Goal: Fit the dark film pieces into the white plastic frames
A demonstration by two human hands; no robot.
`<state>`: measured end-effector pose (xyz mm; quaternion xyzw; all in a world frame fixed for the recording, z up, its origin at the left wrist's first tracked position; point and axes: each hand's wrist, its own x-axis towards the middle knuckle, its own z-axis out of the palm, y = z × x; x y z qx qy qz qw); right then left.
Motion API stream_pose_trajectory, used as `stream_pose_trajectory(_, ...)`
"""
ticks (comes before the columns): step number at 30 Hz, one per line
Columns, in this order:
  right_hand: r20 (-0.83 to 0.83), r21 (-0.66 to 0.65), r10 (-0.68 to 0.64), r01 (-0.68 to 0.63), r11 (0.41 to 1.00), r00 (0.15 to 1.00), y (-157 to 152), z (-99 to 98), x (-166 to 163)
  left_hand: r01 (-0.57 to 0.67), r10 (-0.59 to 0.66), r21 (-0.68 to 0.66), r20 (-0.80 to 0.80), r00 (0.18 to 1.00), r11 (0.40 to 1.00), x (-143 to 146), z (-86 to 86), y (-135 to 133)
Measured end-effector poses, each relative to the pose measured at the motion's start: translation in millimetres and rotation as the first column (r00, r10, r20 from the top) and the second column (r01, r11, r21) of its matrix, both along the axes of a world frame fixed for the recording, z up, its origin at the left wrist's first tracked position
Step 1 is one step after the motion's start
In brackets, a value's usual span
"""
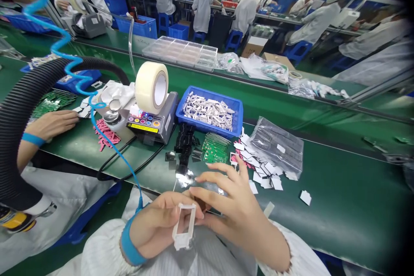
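Note:
My left hand (158, 226) is closed around a small white plastic frame (183, 225), held upright in front of my lap. My right hand (231, 205) sits just right of it, thumb and forefinger pinched at the frame's top edge on something I cannot make out, the other fingers spread. A blue wrist strap (129, 246) circles my left wrist, with a blue coiled cord (97, 108) running up to the left. On the green table (339, 198) just beyond my hands lie a small green circuit board (215, 147), black parts (185, 146) and scattered white pieces (261, 168).
A blue bin of white parts (209, 111), a tape dispenser with a large tape roll (152, 103) and a clear plastic bag (278, 144) stand behind. A co-worker's hand (53, 123) rests at left beside a black corrugated hose (19, 120). Several people in white work at the back.

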<state>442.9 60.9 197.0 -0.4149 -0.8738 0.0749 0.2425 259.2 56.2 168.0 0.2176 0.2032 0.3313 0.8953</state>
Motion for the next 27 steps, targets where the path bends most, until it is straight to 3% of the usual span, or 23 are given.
stream_pose_trajectory(7,0.049,0.096,-0.166,0.161,0.982,0.985,3.8,-4.9,27.7,-0.044,0.051,0.123,-0.052,0.997,0.991,-10.5,2.4,-1.3)
stream_pose_trajectory(9,0.013,0.114,-0.246,0.243,0.963,0.969,4.2,-6.3,32.1,-0.120,0.145,0.179,-0.136,0.980,0.977,-10.3,-4.9,-1.2)
stream_pose_trajectory(11,-0.148,0.038,-0.295,0.304,0.952,0.944,1.5,-4.4,29.2,-0.243,0.330,0.328,-0.244,0.912,0.913,-6.6,-15.2,-0.5)
stream_pose_trajectory(12,-0.260,-0.039,-0.303,0.303,0.952,0.917,-1.0,-2.2,24.5,-0.302,0.442,0.425,-0.283,0.851,0.853,-3.6,-20.3,0.1)
stream_pose_trajectory(14,-0.461,-0.198,-0.307,0.241,0.950,0.832,-7.0,2.7,9.7,-0.370,0.624,0.584,-0.319,0.713,0.722,3.9,-28.2,1.0)
stream_pose_trajectory(16,-0.558,-0.270,-0.310,0.184,0.945,0.770,-11.6,5.9,-8.9,-0.392,0.715,0.664,-0.317,0.623,0.636,11.8,-31.5,1.2)
stream_pose_trajectory(21,-0.537,-0.296,-0.388,0.264,0.918,0.749,-10.3,0.9,-40.6,-0.377,0.759,0.741,-0.265,0.595,0.555,25.6,-30.3,-0.9)
stream_pose_trajectory(27,-0.504,-0.253,-0.444,0.364,0.896,0.741,-7.3,-10.4,-41.9,-0.412,0.829,0.774,-0.249,0.501,0.482,33.5,-28.7,-0.6)
